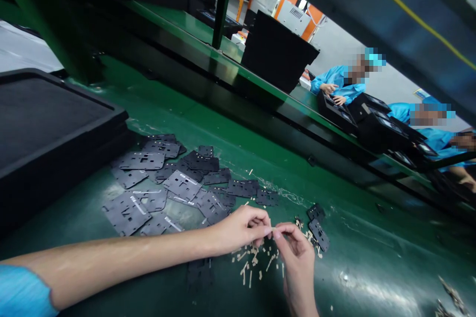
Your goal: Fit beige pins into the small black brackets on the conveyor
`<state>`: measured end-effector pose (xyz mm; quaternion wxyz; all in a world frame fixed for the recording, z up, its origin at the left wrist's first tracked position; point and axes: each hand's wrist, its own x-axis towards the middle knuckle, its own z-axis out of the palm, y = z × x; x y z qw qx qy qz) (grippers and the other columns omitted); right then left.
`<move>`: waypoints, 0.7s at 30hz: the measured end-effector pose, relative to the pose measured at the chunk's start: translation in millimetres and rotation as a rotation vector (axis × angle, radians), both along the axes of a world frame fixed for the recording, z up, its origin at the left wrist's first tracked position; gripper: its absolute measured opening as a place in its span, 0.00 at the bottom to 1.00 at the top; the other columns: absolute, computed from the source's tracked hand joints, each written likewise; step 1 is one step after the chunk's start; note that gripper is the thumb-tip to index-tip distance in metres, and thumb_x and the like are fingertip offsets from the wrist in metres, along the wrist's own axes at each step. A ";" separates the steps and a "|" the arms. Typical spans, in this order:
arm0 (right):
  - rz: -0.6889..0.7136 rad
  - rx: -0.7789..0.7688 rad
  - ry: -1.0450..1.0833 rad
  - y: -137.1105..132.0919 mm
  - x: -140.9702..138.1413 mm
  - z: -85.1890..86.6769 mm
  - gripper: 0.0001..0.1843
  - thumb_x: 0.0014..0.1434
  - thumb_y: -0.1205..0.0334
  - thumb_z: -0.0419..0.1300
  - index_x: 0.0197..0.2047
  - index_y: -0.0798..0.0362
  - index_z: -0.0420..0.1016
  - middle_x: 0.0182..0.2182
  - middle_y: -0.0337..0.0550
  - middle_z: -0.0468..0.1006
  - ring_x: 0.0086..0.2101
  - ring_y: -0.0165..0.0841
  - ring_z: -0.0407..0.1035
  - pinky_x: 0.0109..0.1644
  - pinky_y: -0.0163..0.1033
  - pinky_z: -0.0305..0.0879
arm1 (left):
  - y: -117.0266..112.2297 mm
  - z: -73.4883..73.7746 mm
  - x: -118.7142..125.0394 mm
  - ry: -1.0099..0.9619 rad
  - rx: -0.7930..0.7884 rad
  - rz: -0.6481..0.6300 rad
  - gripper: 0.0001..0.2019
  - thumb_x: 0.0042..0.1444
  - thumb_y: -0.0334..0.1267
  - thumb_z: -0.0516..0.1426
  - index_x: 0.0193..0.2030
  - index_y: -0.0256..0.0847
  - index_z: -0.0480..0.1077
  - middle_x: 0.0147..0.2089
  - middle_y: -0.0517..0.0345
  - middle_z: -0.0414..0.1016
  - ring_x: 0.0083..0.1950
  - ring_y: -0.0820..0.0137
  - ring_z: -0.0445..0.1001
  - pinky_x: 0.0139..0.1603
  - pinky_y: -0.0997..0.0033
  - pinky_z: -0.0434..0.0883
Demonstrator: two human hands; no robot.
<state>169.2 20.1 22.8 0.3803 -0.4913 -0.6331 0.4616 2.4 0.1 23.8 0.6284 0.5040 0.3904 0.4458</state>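
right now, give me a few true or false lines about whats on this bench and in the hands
1. The left hand wears a glove. False: it is bare, with a blue sleeve at the upper arm.
2. Small tan strips lie scattered on the green work surface beneath the hands. True.
3. Dark perforated plates lie spread out beyond the left forearm. True.
4. The right hand grips one of those plates. False: its fingers meet the left hand's around a small pale strip.
5. The co-worker across the line wears an orange smock. False: the smock is blue.
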 end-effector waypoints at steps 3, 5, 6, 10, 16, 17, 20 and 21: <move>-0.030 0.098 -0.046 -2.6 -1.4 -1.5 0.07 0.51 0.60 0.63 0.29 0.55 0.73 0.27 0.41 0.73 0.26 0.29 0.67 0.25 0.31 0.62 | -3.5 0.1 2.8 0.059 0.038 0.025 0.08 0.57 0.35 0.52 0.28 0.36 0.66 0.20 0.65 0.64 0.23 0.77 0.60 0.25 0.80 0.58; -0.050 0.248 -0.146 -4.0 -0.7 -1.5 0.05 0.52 0.61 0.63 0.30 0.55 0.73 0.29 0.43 0.74 0.26 0.30 0.68 0.23 0.31 0.61 | -5.4 0.3 3.6 0.114 0.059 0.054 0.09 0.58 0.34 0.51 0.28 0.36 0.66 0.21 0.65 0.63 0.23 0.77 0.59 0.25 0.80 0.57; -0.039 0.351 -0.207 -4.5 0.1 -1.1 0.04 0.53 0.63 0.62 0.32 0.54 0.73 0.30 0.44 0.74 0.27 0.31 0.68 0.24 0.32 0.62 | -6.2 0.5 3.7 0.143 0.072 0.065 0.09 0.58 0.34 0.50 0.29 0.36 0.66 0.21 0.65 0.63 0.23 0.77 0.59 0.25 0.80 0.57; 0.119 0.749 -0.393 -5.4 3.3 3.9 0.08 0.54 0.71 0.60 0.37 0.51 0.76 0.33 0.45 0.77 0.33 0.35 0.71 0.35 0.39 0.67 | -7.5 0.2 2.9 0.270 0.184 0.105 0.12 0.59 0.32 0.48 0.26 0.37 0.65 0.21 0.64 0.63 0.24 0.76 0.61 0.28 0.78 0.58; 0.237 0.883 -0.468 -7.2 1.8 8.9 0.12 0.53 0.76 0.59 0.40 0.52 0.74 0.31 0.45 0.78 0.32 0.34 0.71 0.37 0.39 0.68 | -8.9 -4.5 1.8 0.506 0.384 0.166 0.12 0.58 0.29 0.49 0.25 0.36 0.66 0.22 0.63 0.62 0.25 0.75 0.59 0.28 0.76 0.56; 0.237 0.885 -0.466 -7.1 1.8 8.4 0.12 0.53 0.76 0.59 0.39 0.52 0.74 0.31 0.45 0.78 0.32 0.33 0.71 0.37 0.39 0.68 | -8.9 -4.3 1.5 0.523 0.400 0.166 0.11 0.57 0.29 0.49 0.24 0.36 0.66 0.22 0.62 0.62 0.25 0.75 0.58 0.28 0.76 0.55; 0.177 0.821 -0.445 -4.2 3.5 6.2 0.08 0.54 0.74 0.59 0.36 0.53 0.74 0.29 0.44 0.77 0.27 0.31 0.69 0.31 0.36 0.66 | -7.7 -1.5 0.7 0.438 0.333 0.139 0.11 0.56 0.29 0.51 0.23 0.36 0.66 0.20 0.64 0.60 0.23 0.76 0.57 0.26 0.76 0.55; 0.132 0.779 -0.435 -2.3 4.5 5.7 0.06 0.54 0.72 0.59 0.35 0.53 0.75 0.28 0.43 0.77 0.25 0.30 0.67 0.28 0.35 0.65 | -6.9 -0.4 0.5 0.348 0.266 0.119 0.10 0.56 0.30 0.51 0.24 0.35 0.66 0.19 0.64 0.59 0.22 0.76 0.57 0.26 0.77 0.55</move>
